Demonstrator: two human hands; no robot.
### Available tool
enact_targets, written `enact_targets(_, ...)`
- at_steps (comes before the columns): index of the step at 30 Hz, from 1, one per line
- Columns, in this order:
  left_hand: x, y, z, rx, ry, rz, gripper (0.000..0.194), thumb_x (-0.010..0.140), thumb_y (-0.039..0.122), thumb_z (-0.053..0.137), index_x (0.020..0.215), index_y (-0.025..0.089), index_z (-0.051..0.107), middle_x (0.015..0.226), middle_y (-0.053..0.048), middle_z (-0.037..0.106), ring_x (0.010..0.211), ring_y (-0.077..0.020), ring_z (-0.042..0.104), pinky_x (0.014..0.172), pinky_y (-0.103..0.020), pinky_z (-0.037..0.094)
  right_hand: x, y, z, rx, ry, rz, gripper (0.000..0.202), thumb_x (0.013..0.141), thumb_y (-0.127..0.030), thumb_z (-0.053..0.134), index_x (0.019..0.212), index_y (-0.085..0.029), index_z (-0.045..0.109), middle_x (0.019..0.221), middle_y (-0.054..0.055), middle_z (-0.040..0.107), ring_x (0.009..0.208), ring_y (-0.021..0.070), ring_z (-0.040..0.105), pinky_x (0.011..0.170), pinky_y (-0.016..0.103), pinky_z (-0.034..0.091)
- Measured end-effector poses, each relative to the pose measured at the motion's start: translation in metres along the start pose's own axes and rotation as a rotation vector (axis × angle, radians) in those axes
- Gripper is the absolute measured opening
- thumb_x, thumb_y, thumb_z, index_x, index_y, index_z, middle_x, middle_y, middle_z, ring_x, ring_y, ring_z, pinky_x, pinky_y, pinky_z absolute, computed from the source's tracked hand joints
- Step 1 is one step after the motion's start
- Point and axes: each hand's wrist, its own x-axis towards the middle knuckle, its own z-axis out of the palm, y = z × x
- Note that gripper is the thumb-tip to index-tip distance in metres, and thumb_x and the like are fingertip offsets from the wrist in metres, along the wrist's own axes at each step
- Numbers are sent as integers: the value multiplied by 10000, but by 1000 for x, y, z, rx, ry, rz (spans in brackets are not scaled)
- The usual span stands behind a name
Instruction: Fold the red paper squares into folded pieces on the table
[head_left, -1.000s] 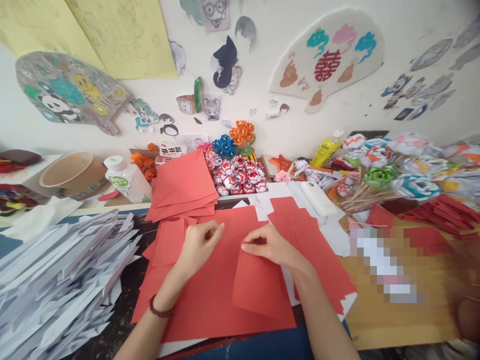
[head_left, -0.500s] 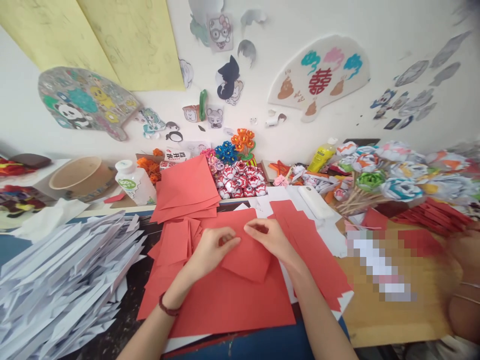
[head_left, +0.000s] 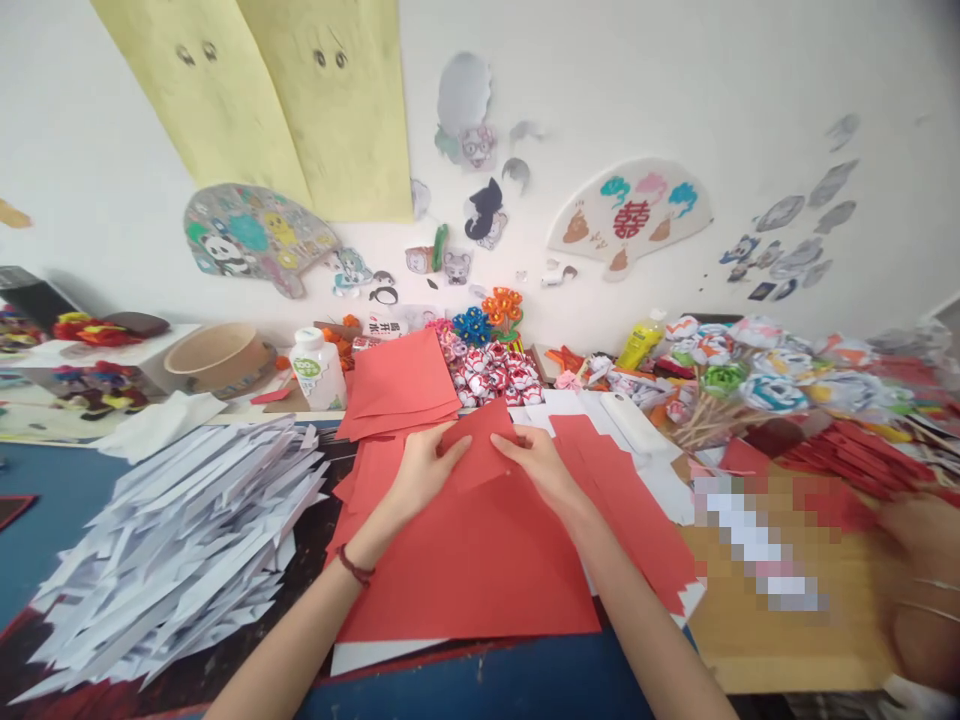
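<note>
Between my hands is a small piece of red paper (head_left: 480, 455), raised a little over a large red sheet (head_left: 480, 570) lying on the table. My left hand (head_left: 431, 465) pinches its left edge, thumb on top and fingers behind. At its right edge, my right hand (head_left: 534, 462) grips it the same way. Beyond my left hand lies a stack of red paper squares (head_left: 401, 375). More red sheets (head_left: 626, 500) lie fanned out to the right of my right hand.
A big heap of folded white paper strips (head_left: 195, 540) fills the left side. Behind stand a white bottle (head_left: 317, 370), a bowl (head_left: 217, 355) and red-white paper flowers (head_left: 499, 372). At right are paper flowers on sticks (head_left: 772, 375), a wooden board (head_left: 750, 640) and another person's blurred hand (head_left: 919, 530).
The small red paper has been lifted from lying flat to standing tilted between my hands. Both hands have closed on its sides. The camera view has shifted, too.
</note>
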Motion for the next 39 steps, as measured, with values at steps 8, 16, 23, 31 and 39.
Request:
enact_targets(8, -1, -14, -1, 88, 73, 82, 401, 912, 336, 442, 1232, 144, 590, 828, -59, 717, 710, -182, 651, 626, -240, 483, 16, -1, 17, 185, 144, -140, 367, 654, -397, 780, 934, -170, 711, 958, 72, 717, 843, 208, 658, 759, 324, 517)
enact_targets(16, -13, -25, 3, 520, 98, 156, 564, 901, 150, 378, 1455, 237, 316, 776, -13, 700, 566, -129, 604, 539, -187, 413, 11, 36, 17, 320, 129, 65, 268, 666, -383, 791, 779, -150, 725, 733, 42, 688, 648, 149, 626, 710, 294, 516)
enact_targets(23, -21, -30, 4, 984, -67, 363, 821, 757, -3, 387, 1491, 307, 185, 1334, -78, 542, 625, -125, 617, 493, -202, 426, 6, 26, 22, 97, 215, -108, 250, 757, -391, 705, 857, -166, 748, 796, 55, 716, 757, 201, 659, 762, 335, 522)
enact_targets(31, -25, -25, 12, 1058, -88, 444, 726, 783, -1, 376, 1465, 226, 275, 1164, -103, 609, 749, -166, 628, 634, -254, 495, 1, 26, 28, 217, 213, -118, 284, 768, -404, 695, 925, -169, 727, 912, 73, 722, 827, 228, 677, 758, 359, 548)
enact_targets(39, -30, -13, 13, 858, -58, 426, 688, 831, 197, 536, 1463, 277, 275, 1167, -94, 627, 968, -240, 598, 781, -318, 461, 1, 26, 23, 80, 291, -178, 311, 724, -437, 717, 866, -160, 724, 867, 61, 708, 856, 214, 647, 778, 338, 533)
